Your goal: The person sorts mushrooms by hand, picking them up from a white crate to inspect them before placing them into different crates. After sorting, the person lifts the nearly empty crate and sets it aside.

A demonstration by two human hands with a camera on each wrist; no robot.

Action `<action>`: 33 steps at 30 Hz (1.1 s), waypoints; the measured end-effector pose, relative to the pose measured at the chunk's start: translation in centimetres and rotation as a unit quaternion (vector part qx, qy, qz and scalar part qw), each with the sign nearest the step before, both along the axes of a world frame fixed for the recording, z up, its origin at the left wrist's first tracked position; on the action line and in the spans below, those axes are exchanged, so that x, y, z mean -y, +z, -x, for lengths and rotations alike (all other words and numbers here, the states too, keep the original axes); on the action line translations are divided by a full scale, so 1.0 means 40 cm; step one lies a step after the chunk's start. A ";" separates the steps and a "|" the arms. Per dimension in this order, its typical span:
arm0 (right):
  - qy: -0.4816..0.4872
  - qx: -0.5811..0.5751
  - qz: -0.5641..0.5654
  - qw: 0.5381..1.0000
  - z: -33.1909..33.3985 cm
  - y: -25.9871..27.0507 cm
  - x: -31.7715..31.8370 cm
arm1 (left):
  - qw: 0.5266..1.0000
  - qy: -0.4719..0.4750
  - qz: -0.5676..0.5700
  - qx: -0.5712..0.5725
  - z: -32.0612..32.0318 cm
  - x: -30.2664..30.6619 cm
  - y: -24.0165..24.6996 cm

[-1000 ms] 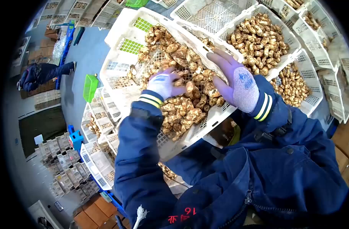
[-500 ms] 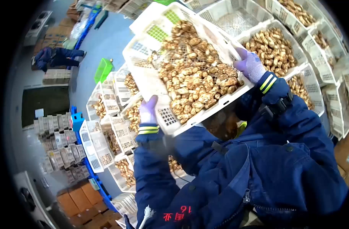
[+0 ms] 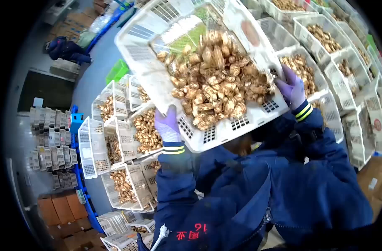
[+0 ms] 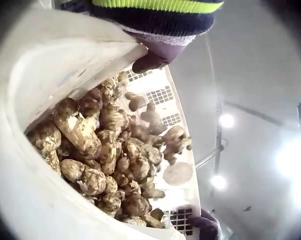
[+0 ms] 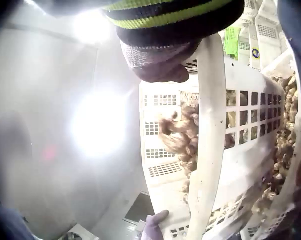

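Both gloved hands hold a white plastic crate [image 3: 147, 83] with slotted walls, up in front of the body. My left hand [image 3: 168, 125] grips its near left corner, thumb over the rim. On the right side wall near the front corner, my right hand [image 3: 293, 88] grips the rim; most of its fingers are hidden behind the wall. Inside lies a heap of brown-and-cream mushrooms [image 3: 216, 92], gathered toward the near side. The left wrist view shows thick-stemmed mushrooms [image 4: 110, 155] close up, some blurred. In the right wrist view the crate wall [image 5: 210, 125] stands beneath the right hand.
More white crates of mushrooms stand at the left [image 3: 147, 129] and the right [image 3: 299, 69]. A green basket [image 3: 117, 71] is on the floor beyond. Cardboard boxes [image 3: 57, 209] sit at lower left. Another person [image 3: 67, 50] is at the upper left.
A second ago the hands were among the mushrooms; both then took the crate's sides. Since then the crate has come up nearer the camera and tilted, and the mushrooms have bunched up.
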State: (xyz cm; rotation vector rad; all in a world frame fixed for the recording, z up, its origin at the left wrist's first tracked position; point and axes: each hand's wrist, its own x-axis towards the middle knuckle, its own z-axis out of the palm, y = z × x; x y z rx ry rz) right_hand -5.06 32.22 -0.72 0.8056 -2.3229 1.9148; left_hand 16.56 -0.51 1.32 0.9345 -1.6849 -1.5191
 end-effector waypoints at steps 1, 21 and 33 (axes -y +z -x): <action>-0.037 -0.030 -0.066 0.997 -0.023 0.033 -0.005 | 1.000 -0.017 -0.011 -0.021 -0.012 -0.015 0.021; -0.012 0.053 -0.274 0.960 0.091 -0.071 0.108 | 0.922 -0.040 0.259 0.286 0.145 0.060 0.049; -0.023 -0.148 -0.144 0.978 0.036 0.008 0.064 | 0.653 -0.447 0.477 0.382 0.377 0.033 -0.111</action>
